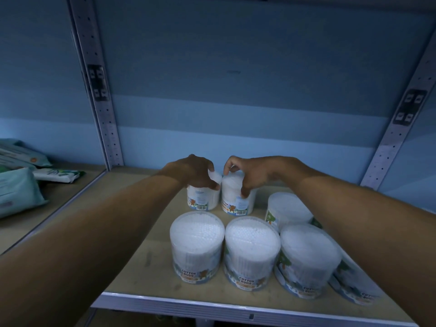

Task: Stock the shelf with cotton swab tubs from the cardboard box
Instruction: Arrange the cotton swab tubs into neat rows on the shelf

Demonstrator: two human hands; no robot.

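The left hand (197, 174) is curled over the top of one tub (200, 198) at the back of the shelf (146, 263); the right hand (247, 172) grips the tub beside it (237, 200); the two tubs touch; more tubs (251, 251) stand nearer than the hands; soft packs (18, 192) lie off left.

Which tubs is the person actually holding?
The two rearmost: left hand grips the back-left tub, right hand the tub beside it. The others stand untouched.
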